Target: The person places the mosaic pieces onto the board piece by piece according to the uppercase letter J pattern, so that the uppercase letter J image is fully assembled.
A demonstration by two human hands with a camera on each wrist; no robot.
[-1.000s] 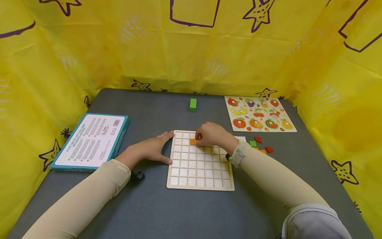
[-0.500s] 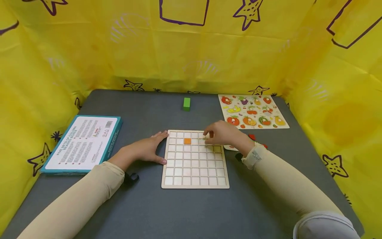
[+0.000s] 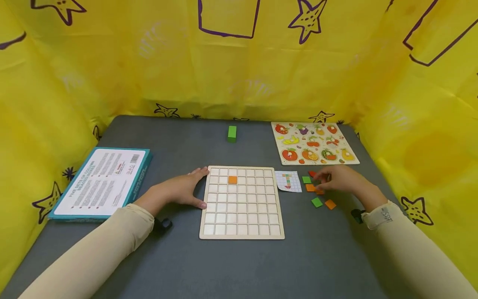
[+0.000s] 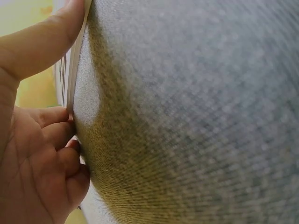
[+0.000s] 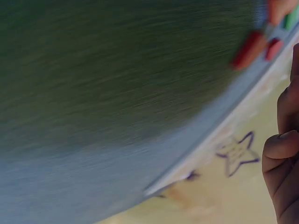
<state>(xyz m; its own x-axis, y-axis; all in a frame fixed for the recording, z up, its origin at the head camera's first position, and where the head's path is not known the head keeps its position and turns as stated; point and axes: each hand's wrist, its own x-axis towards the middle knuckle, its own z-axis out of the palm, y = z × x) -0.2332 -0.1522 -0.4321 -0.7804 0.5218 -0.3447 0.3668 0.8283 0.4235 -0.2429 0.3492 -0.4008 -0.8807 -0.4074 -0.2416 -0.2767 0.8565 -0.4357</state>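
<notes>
A square wooden grid board [image 3: 242,237] lies flat on the dark table, with one orange square tile [image 3: 232,180] in its upper left part. My left hand [image 3: 183,189] touches the board's left edge; in the left wrist view its thumb [image 4: 44,44] lies on the rim. My right hand [image 3: 341,180] is over a small group of tiles, thumb and index finger apart. Near its fingertips are a green tile [image 3: 306,180], an orange tile [image 3: 310,188] and a red piece [image 3: 312,173]. Blurred red pieces [image 5: 248,50] appear in the right wrist view; some tiles are hidden.
A printed pattern card [image 3: 288,181] lies right of the board. Another green tile [image 3: 317,202] and orange tile [image 3: 330,204] are nearer. A fruit puzzle [image 3: 315,143] and green block [image 3: 232,133] stand behind; a teal-edged box [image 3: 102,180] is left.
My right hand has let go of the orange tile on the board and moved right to the loose tiles, uncovering the pattern card. The left hand stays at the board's edge.
</notes>
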